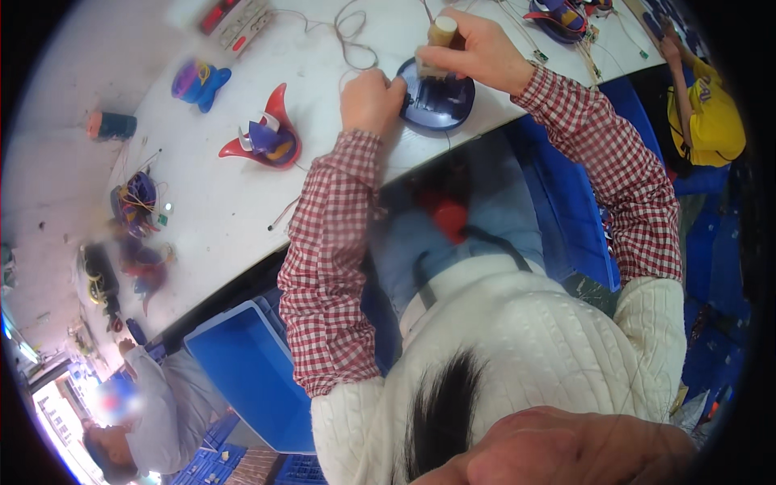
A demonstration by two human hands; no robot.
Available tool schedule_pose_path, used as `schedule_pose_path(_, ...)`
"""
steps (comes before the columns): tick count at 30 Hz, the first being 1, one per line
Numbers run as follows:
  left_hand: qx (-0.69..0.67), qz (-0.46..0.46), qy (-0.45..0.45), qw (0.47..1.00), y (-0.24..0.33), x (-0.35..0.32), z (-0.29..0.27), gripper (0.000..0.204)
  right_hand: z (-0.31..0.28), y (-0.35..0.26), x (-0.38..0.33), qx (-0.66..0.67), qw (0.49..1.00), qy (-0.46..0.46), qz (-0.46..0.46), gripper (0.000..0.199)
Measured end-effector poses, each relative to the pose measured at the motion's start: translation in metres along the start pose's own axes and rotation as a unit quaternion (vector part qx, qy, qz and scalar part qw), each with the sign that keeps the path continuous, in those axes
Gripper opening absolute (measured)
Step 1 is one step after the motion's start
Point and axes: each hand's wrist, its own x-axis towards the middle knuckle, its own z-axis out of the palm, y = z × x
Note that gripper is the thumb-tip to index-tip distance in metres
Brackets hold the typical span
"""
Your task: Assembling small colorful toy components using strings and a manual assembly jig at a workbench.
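Observation:
A rounded, dark blue plastic shell [436, 109] with a glossy, hollow inside lies near the front edge of the white table. My left hand [372, 101] is closed at its left rim, with the thumb against the edge. My right hand [483, 55] is over the far part of the shell, its fingers closed round a small yellowish cylinder with a pale round top [442, 31]. Below that cylinder, a pale blocky part meets the shell; exactly what it is cannot be made out. To the left of my left hand lies a red, purple and white toy part [271, 139].
On the white table [218, 194] are a blue toy piece [200, 83], a thread spool [111, 125], a looping cable [353, 44] and wired toy parts [136, 202]. More wired parts [562, 20] lie far right. Blue bins [250, 372] stand below. Other people sit at both sides.

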Motion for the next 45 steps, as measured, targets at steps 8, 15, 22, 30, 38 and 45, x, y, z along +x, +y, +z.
schedule_pose_path(8, -0.078, -0.004, 0.079, 0.994, -0.01, -0.004, -0.004, 0.031, 0.019, 0.024, 0.01, -0.139, 0.969, 0.07, -0.194, 0.024)
schedule_pose_path(15, -0.098, -0.011, 0.092, 0.991, -0.011, -0.007, -0.006, 0.03, 0.027, 0.019, 0.014, -0.214, 0.93, 0.086, -0.286, 0.023)
schedule_pose_path(22, -0.13, -0.034, 0.089, 0.987, -0.011, -0.007, -0.005, 0.029, 0.034, 0.005, 0.003, -0.239, 0.923, 0.054, -0.297, 0.022)
schedule_pose_path(30, -0.14, -0.031, 0.09, 0.986, -0.005, -0.008, 0.003, 0.028, 0.026, 0.016, 0.01, -0.223, 0.951, 0.008, -0.216, 0.022)
schedule_pose_path(38, -0.169, -0.036, 0.035, 0.984, -0.003, -0.017, -0.007, 0.037, 0.025, 0.02, 0.004, -0.251, 0.952, -0.032, -0.175, 0.027)
schedule_pose_path(45, -0.22, 0.042, 0.24, 0.945, 0.001, -0.126, -0.089, 0.018, 0.012, -0.027, -0.087, -0.048, 0.943, -0.037, -0.326, 0.034)
